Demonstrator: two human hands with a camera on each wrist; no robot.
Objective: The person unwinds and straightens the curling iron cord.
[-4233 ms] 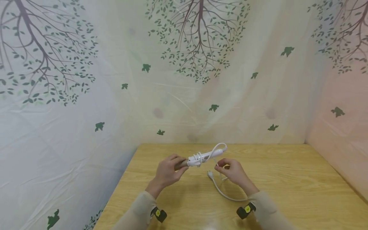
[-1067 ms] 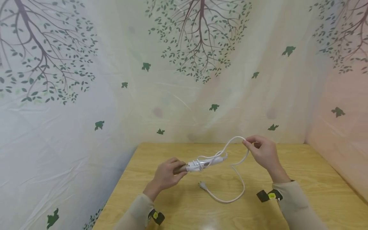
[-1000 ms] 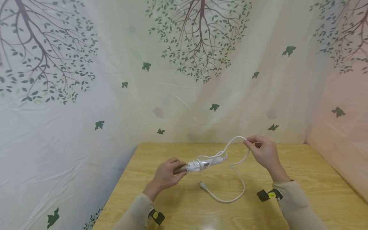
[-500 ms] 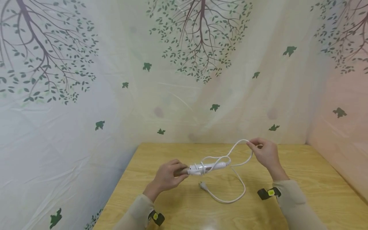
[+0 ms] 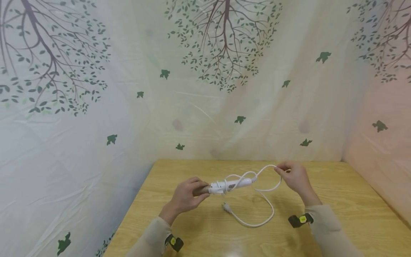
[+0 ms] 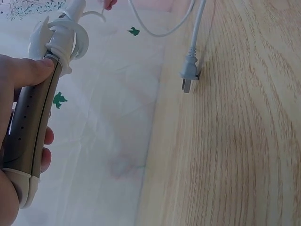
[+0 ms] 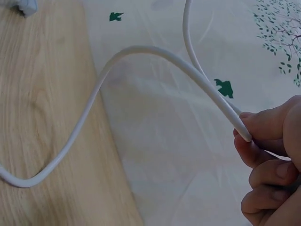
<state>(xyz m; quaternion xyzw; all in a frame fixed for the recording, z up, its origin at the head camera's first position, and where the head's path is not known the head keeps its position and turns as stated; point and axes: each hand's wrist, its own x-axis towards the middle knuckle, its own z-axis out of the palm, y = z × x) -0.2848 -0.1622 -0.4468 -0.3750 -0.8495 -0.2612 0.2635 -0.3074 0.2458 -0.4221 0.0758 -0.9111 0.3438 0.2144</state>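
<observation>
My left hand (image 5: 187,195) grips the brownish barrel of a white-handled curling iron (image 5: 239,184), held above the table with its handle pointing right. In the left wrist view the barrel (image 6: 30,122) shows a lengthwise slit and small holes, with my thumb along it. Loops of the white power cord (image 5: 268,190) are wound around the handle near the barrel. My right hand (image 5: 295,177) pinches the cord between thumb and fingertips, right of the handle; the right wrist view shows the cord bending at the pinch. The two-pin plug (image 5: 226,207) lies on the table below the iron.
The wooden table (image 5: 337,200) reaches back to a hanging sheet (image 5: 199,107) printed with trees and leaves, which also closes off both sides. A black wrist camera (image 5: 174,243) sits on the left sleeve and another wrist camera (image 5: 300,220) on the right.
Over the past few seconds my right hand has moved right, drawing out a cord loop. In the last second it has lowered. The iron has tilted slightly; the plug has shifted left.
</observation>
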